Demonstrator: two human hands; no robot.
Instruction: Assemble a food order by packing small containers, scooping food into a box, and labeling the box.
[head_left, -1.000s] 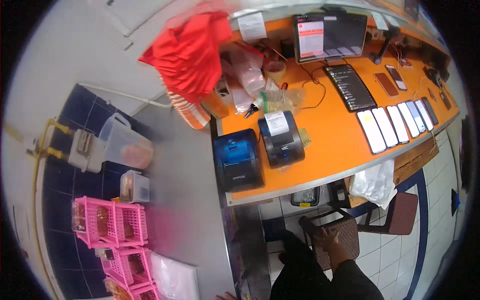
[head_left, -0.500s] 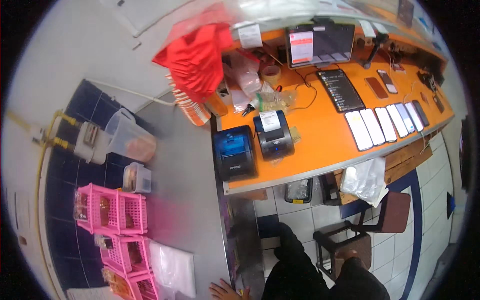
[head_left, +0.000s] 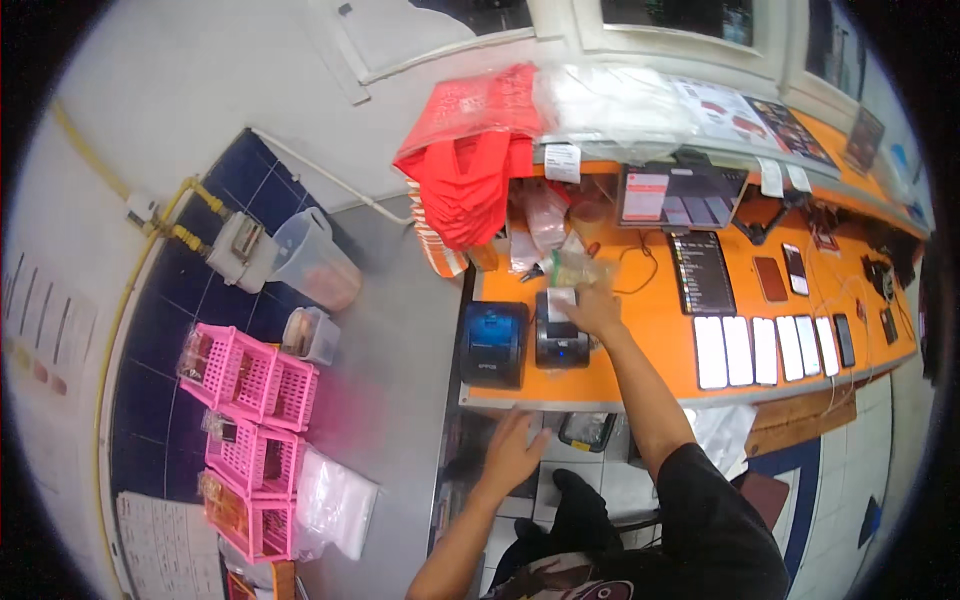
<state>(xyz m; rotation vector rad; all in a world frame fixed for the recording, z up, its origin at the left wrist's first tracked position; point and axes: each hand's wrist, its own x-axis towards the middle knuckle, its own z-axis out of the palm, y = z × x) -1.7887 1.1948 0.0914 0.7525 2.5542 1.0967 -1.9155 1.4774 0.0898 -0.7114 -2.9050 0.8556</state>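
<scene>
My right hand [head_left: 596,312] stretches over the orange counter [head_left: 640,345] to the smaller black receipt printer [head_left: 562,350]. Its fingers close on the white paper receipt [head_left: 561,300] that sticks out of the printer's top. Just behind lies a clear plastic bag [head_left: 583,268] with a green edge. To the left stands a second printer [head_left: 495,345], larger and with a blue translucent lid, which neither hand touches. My left hand [head_left: 514,452] hovers near the counter's front edge, its fingers apart and holding nothing.
Several phones [head_left: 764,352] lie in a row on the counter's right, below a black tablet [head_left: 702,272] and a monitor [head_left: 683,196]. Pink baskets [head_left: 262,375] and folded plastic bags [head_left: 338,500] rest on the steel worktop [head_left: 385,390]. Red bags [head_left: 470,190] hang at the back.
My right arm has come into view and reached the printer's receipt. My left hand has lifted off the steel worktop's edge and moved toward the counter. The head view has shifted.
</scene>
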